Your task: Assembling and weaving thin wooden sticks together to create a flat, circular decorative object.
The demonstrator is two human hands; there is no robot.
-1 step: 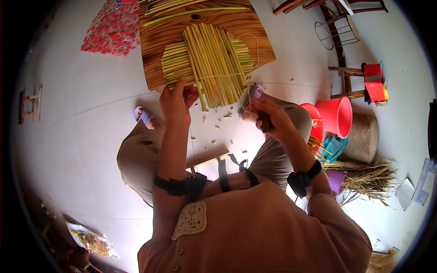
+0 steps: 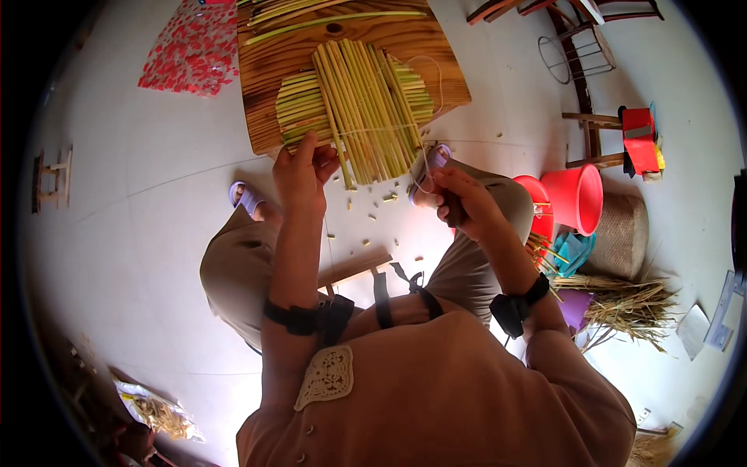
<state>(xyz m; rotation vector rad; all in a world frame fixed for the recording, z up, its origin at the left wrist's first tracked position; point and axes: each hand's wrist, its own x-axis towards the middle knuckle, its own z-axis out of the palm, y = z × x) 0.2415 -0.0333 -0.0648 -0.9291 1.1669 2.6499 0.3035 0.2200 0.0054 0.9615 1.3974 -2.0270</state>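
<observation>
A round mat of green-yellow plant stalks lies on the wooden board, one layer running upright over another running sideways. A thin white thread crosses the upper layer near its lower end. My left hand is closed at the mat's lower left edge, thumb and fingertips on the end stalks. My right hand is closed to the lower right of the mat. From its fingertips the white thread runs up to the mat's right side. Something dark brown shows under the right palm; its kind is unclear.
Loose stalks lie along the far part of the wooden board. Cut stalk bits are scattered on the floor between my feet. To the right stand a red bucket, a woven basket and a straw bundle.
</observation>
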